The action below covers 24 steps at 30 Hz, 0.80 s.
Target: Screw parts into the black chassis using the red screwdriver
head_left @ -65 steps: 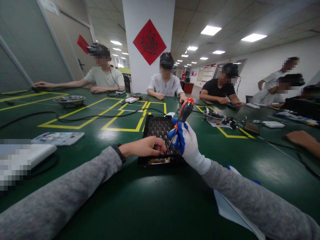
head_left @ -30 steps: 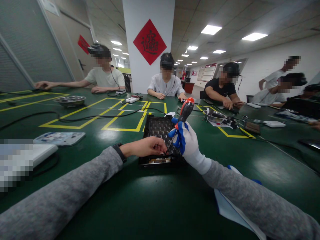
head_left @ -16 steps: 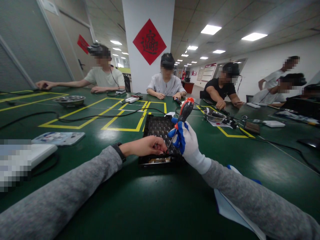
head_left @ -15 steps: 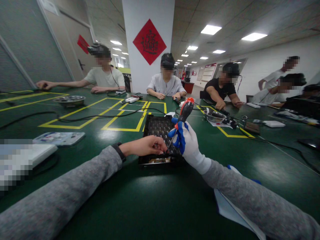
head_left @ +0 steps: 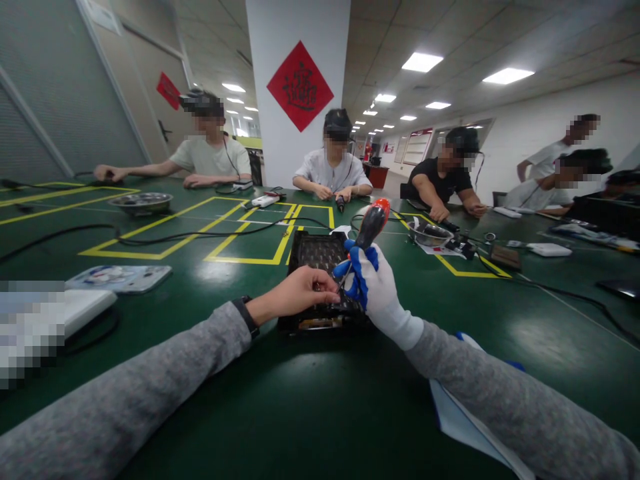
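My right hand, in a white and blue work glove, grips a screwdriver with a black and red handle. The tool is tilted, its shaft pointing down and left. My bare left hand is closed in a pinch by the screwdriver's tip; what lies between the fingertips is too small to make out. Beneath both hands a black plastic tray, divided into many small cells, sits on the green table. My hands cover part of it. A brownish patch shows at its near end.
A metal bowl stands far left, another bowl to the right. Phone-like object and white device lie left. A white-blue glove lies under my right forearm. Black cables cross the table. Several people sit opposite.
My left hand has risen slightly and shifted along the tray, its fingers still pinched near the tip. The screwdriver and right hand have barely moved. A co-worker opposite has shifted a dark tool.
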Tool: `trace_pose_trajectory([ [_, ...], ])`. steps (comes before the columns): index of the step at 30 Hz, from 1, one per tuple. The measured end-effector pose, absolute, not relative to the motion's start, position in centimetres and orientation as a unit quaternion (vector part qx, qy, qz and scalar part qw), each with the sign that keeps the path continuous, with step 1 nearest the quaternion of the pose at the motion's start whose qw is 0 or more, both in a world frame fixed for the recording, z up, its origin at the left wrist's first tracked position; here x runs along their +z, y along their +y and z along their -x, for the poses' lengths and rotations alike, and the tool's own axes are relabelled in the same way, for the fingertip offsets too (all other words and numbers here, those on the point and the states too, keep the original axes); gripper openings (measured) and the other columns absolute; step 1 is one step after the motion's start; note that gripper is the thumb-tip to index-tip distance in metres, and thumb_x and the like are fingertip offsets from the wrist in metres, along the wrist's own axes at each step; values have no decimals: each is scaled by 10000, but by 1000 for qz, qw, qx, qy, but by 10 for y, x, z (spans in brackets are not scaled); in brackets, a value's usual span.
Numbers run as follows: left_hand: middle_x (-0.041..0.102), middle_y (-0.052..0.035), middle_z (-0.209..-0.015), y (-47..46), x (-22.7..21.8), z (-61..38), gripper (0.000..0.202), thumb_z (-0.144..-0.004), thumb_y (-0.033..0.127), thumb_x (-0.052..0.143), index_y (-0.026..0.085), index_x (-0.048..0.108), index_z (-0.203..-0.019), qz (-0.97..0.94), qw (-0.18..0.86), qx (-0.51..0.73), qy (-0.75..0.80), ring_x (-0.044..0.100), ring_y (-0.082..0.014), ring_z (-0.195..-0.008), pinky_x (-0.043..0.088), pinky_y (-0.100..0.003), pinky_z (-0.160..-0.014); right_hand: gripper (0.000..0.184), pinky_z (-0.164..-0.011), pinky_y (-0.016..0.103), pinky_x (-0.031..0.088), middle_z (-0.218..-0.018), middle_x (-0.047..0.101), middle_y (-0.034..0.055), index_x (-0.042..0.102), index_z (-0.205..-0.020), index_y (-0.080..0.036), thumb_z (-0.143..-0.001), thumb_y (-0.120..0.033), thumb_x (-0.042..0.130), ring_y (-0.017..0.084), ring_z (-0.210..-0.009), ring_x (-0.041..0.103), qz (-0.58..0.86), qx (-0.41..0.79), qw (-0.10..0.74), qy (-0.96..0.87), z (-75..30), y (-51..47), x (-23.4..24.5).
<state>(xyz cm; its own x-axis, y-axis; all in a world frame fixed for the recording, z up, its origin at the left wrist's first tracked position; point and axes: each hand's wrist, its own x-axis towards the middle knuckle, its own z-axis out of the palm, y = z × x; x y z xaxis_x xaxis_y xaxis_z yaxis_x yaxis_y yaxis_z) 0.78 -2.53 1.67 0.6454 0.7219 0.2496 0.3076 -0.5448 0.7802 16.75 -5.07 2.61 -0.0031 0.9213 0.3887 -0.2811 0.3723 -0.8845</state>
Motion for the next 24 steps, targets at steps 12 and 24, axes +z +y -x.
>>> trace_pose_trajectory([
  [12,673,-36,-795,-30,16,-7,241,-741,353,621,127,656,-819,-828,365,292,310,601,-139,-731,455,-241,-704,342,-385,159,402,-618,574,-40,534,-1044,-199,-812,-449,501,55,-420,482,286,483,639,-526,-168,-50,23],
  [24,681,-45,-866,-32,18,-5,250,-793,344,562,131,670,-866,-853,346,266,285,607,-139,-785,454,-242,-759,353,-378,167,392,-617,573,-31,534,-1016,-190,-803,-469,501,64,-420,481,276,511,633,-511,-169,-50,27],
])
